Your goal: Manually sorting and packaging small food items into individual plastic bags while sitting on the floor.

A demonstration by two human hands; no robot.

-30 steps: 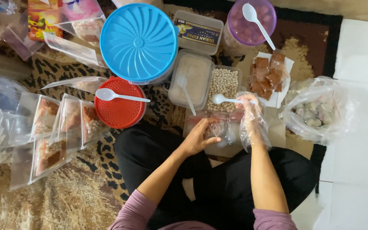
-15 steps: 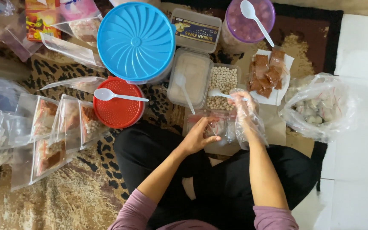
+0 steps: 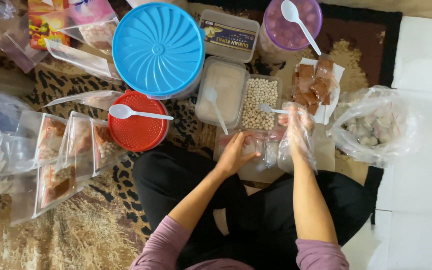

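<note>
Altogether four white spoons (image 3: pixel 137 114), three round tubs (image 3: pixel 158 49) — hands: right (image 3: pixel 296 131) clamped on one spoon, left (image 3: pixel 237 154) on small bag (image 3: pixel 254 145).

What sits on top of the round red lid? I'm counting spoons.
One white plastic spoon lies across the round red lid. The lid hides whatever the container beneath holds.

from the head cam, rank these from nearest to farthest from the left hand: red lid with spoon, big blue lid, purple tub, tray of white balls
From the left hand:
1. Tray of white balls, just above and slightly right.
2. Red lid with spoon, off to the left.
3. Big blue lid, up and left.
4. Purple tub, top right, farthest.
</note>
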